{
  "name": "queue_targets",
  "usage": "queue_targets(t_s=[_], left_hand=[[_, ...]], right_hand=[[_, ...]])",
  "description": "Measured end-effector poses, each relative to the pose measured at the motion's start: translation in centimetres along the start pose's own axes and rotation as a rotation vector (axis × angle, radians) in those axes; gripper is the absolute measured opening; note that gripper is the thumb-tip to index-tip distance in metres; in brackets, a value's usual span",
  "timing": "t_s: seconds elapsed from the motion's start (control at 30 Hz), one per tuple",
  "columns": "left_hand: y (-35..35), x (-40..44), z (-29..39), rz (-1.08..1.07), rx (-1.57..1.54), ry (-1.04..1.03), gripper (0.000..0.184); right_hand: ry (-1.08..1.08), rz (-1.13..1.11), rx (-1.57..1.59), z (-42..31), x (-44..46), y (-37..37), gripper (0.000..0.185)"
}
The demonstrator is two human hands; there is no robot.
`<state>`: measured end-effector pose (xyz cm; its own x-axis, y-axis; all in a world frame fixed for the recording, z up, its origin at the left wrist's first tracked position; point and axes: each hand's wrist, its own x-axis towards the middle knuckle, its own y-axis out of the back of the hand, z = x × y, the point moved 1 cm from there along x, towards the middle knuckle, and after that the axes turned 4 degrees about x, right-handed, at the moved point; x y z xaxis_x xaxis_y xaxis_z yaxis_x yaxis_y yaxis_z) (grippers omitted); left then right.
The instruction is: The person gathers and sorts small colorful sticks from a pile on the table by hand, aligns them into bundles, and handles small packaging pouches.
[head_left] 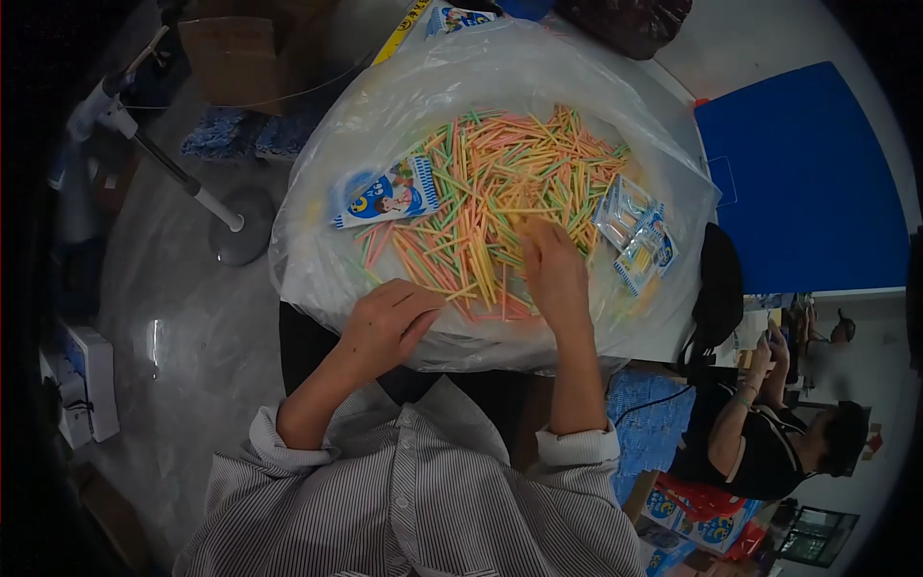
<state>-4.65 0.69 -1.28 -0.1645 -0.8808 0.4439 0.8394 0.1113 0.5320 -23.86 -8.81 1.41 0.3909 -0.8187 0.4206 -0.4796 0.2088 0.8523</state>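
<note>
Many thin pink, yellow and green sticks (481,183) lie in a heap inside a large clear plastic bag (336,125). My left hand (389,322) is at the near left edge of the heap, its fingers pressed together at the end of a yellow stick. Over the near middle of the heap, my right hand (556,274) points down with curled fingers; what lies between them is hidden. A blue and white packet (389,195) rests on the heap's left side. On the right side are several small clear-and-blue packets (642,240).
A blue panel (803,183) stands at the right, with a black item (719,288) beside the bag. Another person (769,442) is at the lower right, hands raised around a small object. A stand with a round base (240,231) and a cardboard box (231,58) are at the left.
</note>
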Motion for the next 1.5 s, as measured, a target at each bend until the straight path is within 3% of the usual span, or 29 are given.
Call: queue_targets(t_s=[0.13, 0.2, 0.37, 0.43, 0.5, 0.6, 0.83, 0.93, 1.0, 1.03, 1.1, 1.27, 1.33, 1.37, 1.43, 1.5], left_hand=[[0.3, 0.0, -0.2, 0.028, -0.008, -0.018, 0.013], [0.5, 0.3, -0.4, 0.069, 0.057, 0.008, 0.013], [1.0, 3.5, -0.1, 0.122, 0.208, 0.096, 0.014], [0.7, 4.6, -0.7, 0.0, 0.309, 0.164, 0.015], [-0.2, 4.8, -1.1, -0.012, 0.332, 0.111, 0.016], [-0.8, 4.7, -0.9, -0.004, 0.294, 0.048, 0.017], [-0.1, 3.9, -0.8, 0.064, 0.039, 0.074, 0.017], [0.5, 3.8, -0.8, 0.073, 0.025, 0.064, 0.016], [0.9, 4.1, -0.3, 0.042, -0.032, 0.103, 0.016], [1.0, 4.3, -0.2, 0.009, -0.089, 0.147, 0.016], [0.7, 5.0, 0.1, 0.036, -0.096, 0.115, 0.019], [0.6, 7.2, 2.2, 0.174, 0.026, -0.024, 0.031], [0.8, 8.1, 1.6, -0.11, -0.282, 0.127, 0.037], [1.0, 8.5, 1.4, -0.111, -0.277, 0.128, 0.037], [1.3, 9.0, 0.9, -0.354, -0.572, 0.322, 0.03], [0.5, 9.3, -0.6, -0.409, -0.569, 0.349, 0.027]], right_hand=[[-0.146, -0.051, 0.133, -2.6, -0.3, 1.0, 0.028], [-0.313, -0.267, 0.223, -3.1, -0.6, 1.3, 0.037], [-0.26, -0.232, 0.081, -3.3, -0.6, 0.9, 0.05], [-0.263, -0.224, 0.086, -2.8, -0.3, 0.6, 0.051], [-0.222, -0.221, 0.082, -2.8, 0.1, 0.2, 0.038], [-0.315, -0.285, 0.073, -3.8, 0.9, -0.4, 0.037], [-0.2, -0.137, 0.15, -1.4, 1.4, -1.5, 0.024], [-0.252, -0.186, 0.271, -0.6, 2.0, -0.5, 0.018], [-0.451, -0.128, 0.606, -0.6, 2.6, 0.2, 0.017], [-0.448, -0.124, 0.602, -1.1, 2.9, 0.7, 0.017], [-0.602, -0.032, 0.998, -2.4, 3.5, 1.5, 0.014], [-0.602, -0.017, 1.267, -4.4, 3.6, 0.1, 0.013], [-0.602, 0.002, 1.34, -4.8, 3.6, -0.2, 0.013], [-0.556, -0.071, 1.348, -4.6, 3.6, -0.3, 0.013], [-0.509, -0.136, 1.362, -4.4, 3.5, -0.5, 0.014], [-0.536, -0.23, 1.387, -4.2, 3.6, -0.8, 0.014]])
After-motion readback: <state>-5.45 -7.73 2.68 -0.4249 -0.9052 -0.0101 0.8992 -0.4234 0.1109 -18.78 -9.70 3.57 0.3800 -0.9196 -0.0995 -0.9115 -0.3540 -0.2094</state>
